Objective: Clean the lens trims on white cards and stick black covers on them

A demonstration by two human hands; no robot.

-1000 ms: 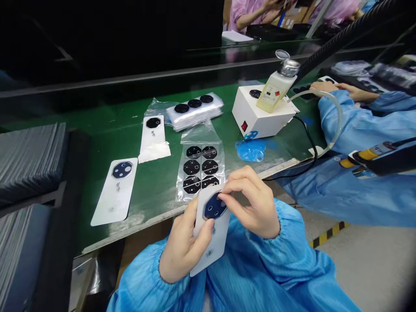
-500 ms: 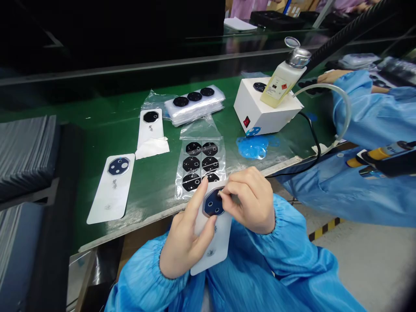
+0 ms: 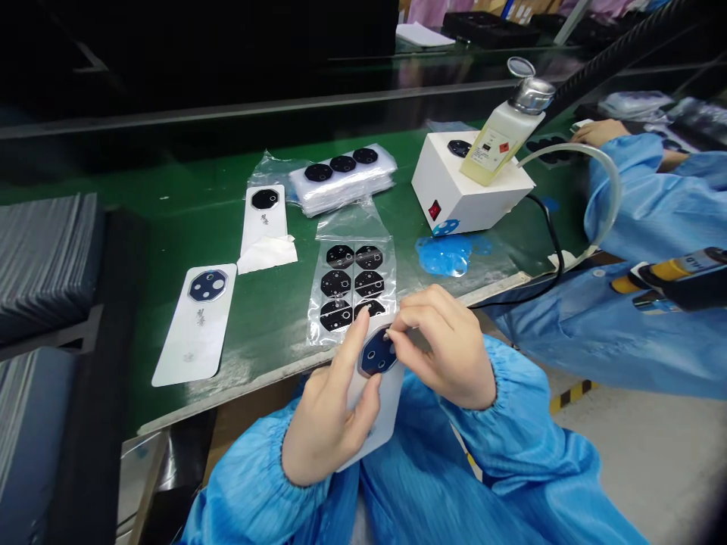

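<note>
Well left of the white box point(image 3: 471, 189) with the red switch, a white card point(image 3: 193, 337) lies flat on the green bench point(image 3: 170, 204), a dark octagonal lens piece point(image 3: 207, 286) stuck near its top. Closer to the box sits a second card point(image 3: 263, 227) with a peeled film flap point(image 3: 266, 253) (probably backing liner) and a clear bag of six black octagons point(image 3: 351, 291), handy right by the person. In front of the box, the left hand point(image 3: 332, 412) grips a third card point(image 3: 378, 416), fingers wrapped around it, seemingly to keep it steady. The right hand point(image 3: 448, 348) has its fingers curled closed at the edge of that card's lens piece point(image 3: 378, 353), though you can't tell if they're pinching anything.
</note>
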